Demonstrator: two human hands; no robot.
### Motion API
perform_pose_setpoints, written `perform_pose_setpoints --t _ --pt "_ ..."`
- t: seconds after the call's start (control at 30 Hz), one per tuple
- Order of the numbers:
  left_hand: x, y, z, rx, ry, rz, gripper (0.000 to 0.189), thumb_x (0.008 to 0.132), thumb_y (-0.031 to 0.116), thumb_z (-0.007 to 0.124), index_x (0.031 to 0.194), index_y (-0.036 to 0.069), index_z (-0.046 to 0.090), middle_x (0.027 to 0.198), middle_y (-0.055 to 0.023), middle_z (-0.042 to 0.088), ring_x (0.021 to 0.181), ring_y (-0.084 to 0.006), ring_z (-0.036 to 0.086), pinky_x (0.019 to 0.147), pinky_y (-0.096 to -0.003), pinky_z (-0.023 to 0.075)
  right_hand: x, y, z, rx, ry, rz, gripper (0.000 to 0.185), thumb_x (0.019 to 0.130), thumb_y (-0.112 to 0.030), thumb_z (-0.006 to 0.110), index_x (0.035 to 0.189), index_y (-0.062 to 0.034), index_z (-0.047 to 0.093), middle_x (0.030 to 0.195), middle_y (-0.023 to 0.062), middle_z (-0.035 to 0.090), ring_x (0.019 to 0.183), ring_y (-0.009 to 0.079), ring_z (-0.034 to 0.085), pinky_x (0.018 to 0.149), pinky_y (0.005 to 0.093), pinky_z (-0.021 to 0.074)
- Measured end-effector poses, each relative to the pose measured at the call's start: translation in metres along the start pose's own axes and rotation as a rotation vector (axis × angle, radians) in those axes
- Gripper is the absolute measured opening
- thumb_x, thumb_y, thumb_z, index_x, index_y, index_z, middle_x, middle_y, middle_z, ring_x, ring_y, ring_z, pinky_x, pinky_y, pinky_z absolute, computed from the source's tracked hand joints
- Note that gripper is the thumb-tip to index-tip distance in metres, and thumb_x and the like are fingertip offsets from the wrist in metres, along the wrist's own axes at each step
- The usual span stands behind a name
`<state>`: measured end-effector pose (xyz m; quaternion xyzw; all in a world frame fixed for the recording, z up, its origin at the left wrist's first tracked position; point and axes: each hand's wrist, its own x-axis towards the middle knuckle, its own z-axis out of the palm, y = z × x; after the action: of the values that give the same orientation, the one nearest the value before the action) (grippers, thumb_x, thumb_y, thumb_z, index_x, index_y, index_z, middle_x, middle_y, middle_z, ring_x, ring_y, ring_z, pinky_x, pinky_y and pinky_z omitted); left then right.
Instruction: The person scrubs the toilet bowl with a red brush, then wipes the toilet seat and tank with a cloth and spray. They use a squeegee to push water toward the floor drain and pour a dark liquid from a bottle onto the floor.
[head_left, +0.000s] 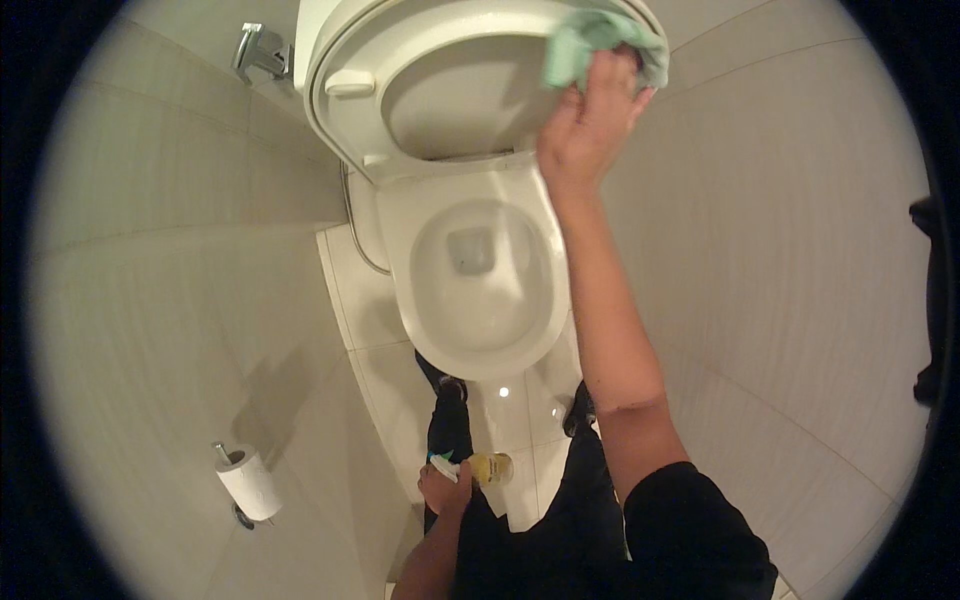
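Observation:
A light green cloth (574, 49) is bunched in my right hand (592, 124), which presses it against the upper right part of the raised toilet seat (420, 45). Some of the fingers are hidden by the cloth. Down by my left thigh, my left hand (446, 487) grips a spray bottle by its white trigger head. The spray bottle (493, 469) lies nearly sideways and holds yellow liquid. Between the hands is the open white toilet bowl (487, 330), with water at its bottom.
A toilet paper roll (251, 484) hangs on a metal holder on the left wall. Higher up that side is a chrome wall fitting (259, 56), and a metal hose (356, 236) runs beside the bowl. Tiled walls (750, 262) close in both sides. My shoes stand on the tiled floor (382, 382).

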<state>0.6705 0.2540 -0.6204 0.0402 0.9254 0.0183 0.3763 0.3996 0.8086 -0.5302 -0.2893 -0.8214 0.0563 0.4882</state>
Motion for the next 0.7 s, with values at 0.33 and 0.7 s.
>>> perform_pose_setpoints --t 0.33,0.7 --pt "0.005 0.001 -0.008 -0.021 -0.018 0.070 0.059 0.083 0.052 0.072 0.104 -0.004 0.071 0.106 -0.0220 0.070 0.110 -0.0415 0.063 0.100 -0.0531 0.0472 -0.128 0.066 0.023 -0.039 -0.241 0.209 0.032 0.087 0.005 0.051 0.118 0.0021 0.059 0.136 0.0294 0.059 0.142 0.0489 0.046 0.123 0.0698 0.0190" --pt "0.017 0.010 -0.030 -0.006 -0.083 0.026 0.059 0.083 0.051 0.073 0.107 -0.003 0.071 0.111 -0.0217 0.070 0.114 -0.0391 0.063 0.103 -0.0502 0.0466 -0.138 0.065 -0.039 0.666 -0.034 1.291 0.049 0.104 -0.006 0.044 0.152 0.0019 0.049 0.139 0.0202 0.064 0.116 0.0316 0.069 0.096 0.0509 0.0599"
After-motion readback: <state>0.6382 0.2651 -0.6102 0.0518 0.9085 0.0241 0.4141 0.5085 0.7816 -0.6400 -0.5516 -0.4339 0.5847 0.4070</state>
